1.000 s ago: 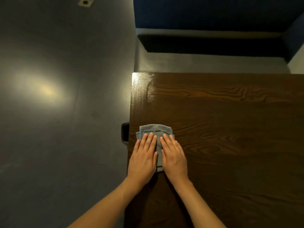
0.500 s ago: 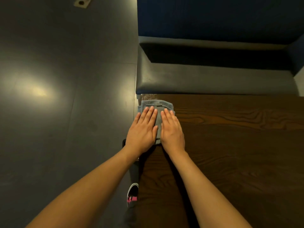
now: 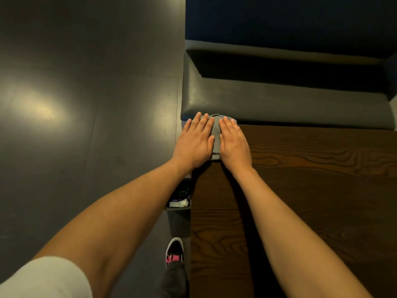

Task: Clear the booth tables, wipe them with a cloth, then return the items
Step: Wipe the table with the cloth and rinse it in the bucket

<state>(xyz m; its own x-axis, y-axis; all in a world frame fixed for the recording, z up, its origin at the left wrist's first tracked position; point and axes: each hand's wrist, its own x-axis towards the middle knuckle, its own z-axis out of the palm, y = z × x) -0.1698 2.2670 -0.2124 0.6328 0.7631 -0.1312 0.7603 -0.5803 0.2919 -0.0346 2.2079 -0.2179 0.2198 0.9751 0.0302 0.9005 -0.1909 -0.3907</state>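
Cloth (image 3: 216, 140): at desk (image 3: 300, 201) far-left corner, eleven o'clock. Your left hand (image 3: 194, 143) and right hand (image 3: 234, 145) press it, fingers straight. Risk: overshooting pushes it onto the bench (image 3: 300, 104).

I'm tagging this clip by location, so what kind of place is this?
Most likely a restaurant or diner booth. A dark wooden table butts up to a padded grey bench seat with a blue backrest, and both hands press a grey cloth flat at the table's far corner, as in cleaning up.
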